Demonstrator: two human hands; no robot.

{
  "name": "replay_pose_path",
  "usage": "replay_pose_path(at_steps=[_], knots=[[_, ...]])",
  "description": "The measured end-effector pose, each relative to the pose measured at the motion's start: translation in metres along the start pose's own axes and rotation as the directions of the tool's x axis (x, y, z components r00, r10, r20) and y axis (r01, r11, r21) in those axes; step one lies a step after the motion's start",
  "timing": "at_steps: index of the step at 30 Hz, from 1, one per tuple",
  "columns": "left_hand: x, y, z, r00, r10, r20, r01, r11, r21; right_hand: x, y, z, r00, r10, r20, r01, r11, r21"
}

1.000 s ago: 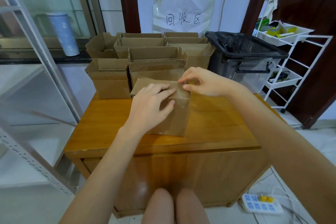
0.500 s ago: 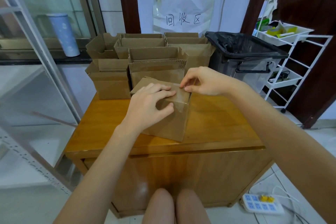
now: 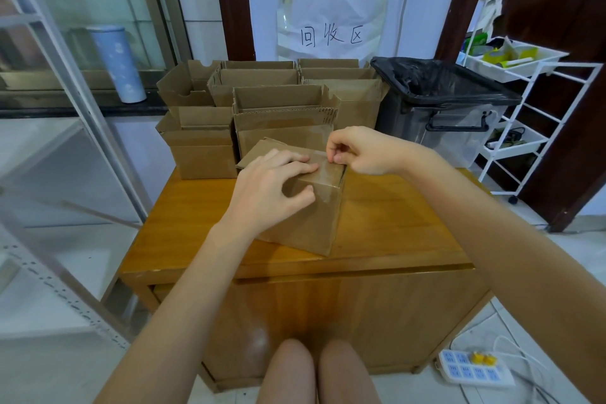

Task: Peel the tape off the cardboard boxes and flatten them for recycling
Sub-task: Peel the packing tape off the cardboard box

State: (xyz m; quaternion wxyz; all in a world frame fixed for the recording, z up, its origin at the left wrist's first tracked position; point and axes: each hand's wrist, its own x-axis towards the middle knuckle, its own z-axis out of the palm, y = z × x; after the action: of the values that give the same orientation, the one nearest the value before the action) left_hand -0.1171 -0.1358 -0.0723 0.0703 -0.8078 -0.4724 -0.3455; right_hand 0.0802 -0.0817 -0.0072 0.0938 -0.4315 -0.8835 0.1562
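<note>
A closed cardboard box (image 3: 305, 207) stands near the front middle of the wooden table (image 3: 393, 223), turned so one corner faces the person and slightly tilted. The left hand (image 3: 272, 193) lies over its top left part, fingers spread across the lid and thumb pressed on the near side face, a steadying grip on the box. The right hand (image 3: 364, 151) is at the top right edge of the box, thumb and forefinger pinched close together at the end of the clear tape (image 3: 328, 170) that runs across the lid; whether the tape end is actually caught between them is too small to tell. Behind the box, at the back of the table, is a cluster of open cardboard boxes (image 3: 282, 108) with flaps up. To the right of these stands a bin lined with a black bag (image 3: 442, 88), and further right a white wire trolley (image 3: 537, 108). A paper sign (image 3: 331, 33) with handwritten characters hangs on the wall behind
</note>
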Motion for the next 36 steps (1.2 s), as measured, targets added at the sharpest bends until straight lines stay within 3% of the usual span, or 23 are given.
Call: replay_pose_path(at_steps=[3,8,19,30,36], knots=[[-0.002,0.001,0.001,0.999,0.010,-0.037,-0.010,1.000,-0.003,0.000,0.002,0.005,1.000,-0.016,-0.008,0.016,1.000,-0.005],[0.003,0.003,0.002,0.998,-0.042,-0.049,0.040,0.998,-0.050,-0.007,0.014,0.014,0.993,-0.016,-0.119,0.040,0.979,0.202],[0.000,0.006,0.003,0.997,-0.044,-0.063,0.040,0.998,-0.052,-0.013,0.021,0.003,0.983,-0.126,-0.131,0.149,0.972,0.183],[-0.002,0.005,0.003,0.997,-0.035,-0.068,0.033,0.999,-0.029,-0.025,0.032,0.015,0.962,-0.143,-0.233,0.241,0.844,0.480],[-0.002,0.008,0.003,0.998,-0.027,-0.048,0.027,1.000,-0.006,-0.030,0.006,-0.007,0.982,-0.177,-0.061,0.187,0.918,0.350]])
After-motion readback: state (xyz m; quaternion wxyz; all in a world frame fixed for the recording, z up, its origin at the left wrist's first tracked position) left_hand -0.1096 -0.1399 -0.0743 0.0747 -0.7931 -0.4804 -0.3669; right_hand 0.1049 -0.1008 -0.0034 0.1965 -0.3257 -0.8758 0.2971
